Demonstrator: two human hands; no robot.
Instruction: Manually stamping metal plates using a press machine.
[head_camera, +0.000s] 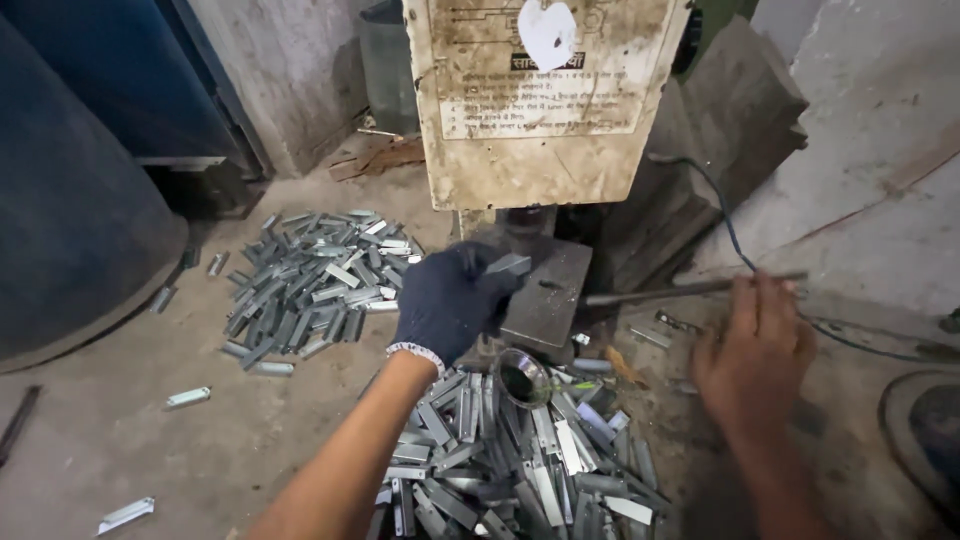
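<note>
My left hand (452, 300), in a dark blue glove, holds a small grey metal piece (508, 265) at the edge of the press's steel block (552, 295). My bare right hand (755, 350) rests on the long metal lever rod (690, 290) that sticks out to the right of the block. Below my hands lies a heap of flat shiny metal strips (520, 465). A small round metal tin (522, 378) stands on top of that heap, just under my left hand.
A worn cream press housing (545, 100) with a stained label rises behind the block. A second pile of metal strips (315, 280) lies on the concrete floor at the left. A dark blue drum (70, 200) stands far left. A cable (735, 240) trails at right.
</note>
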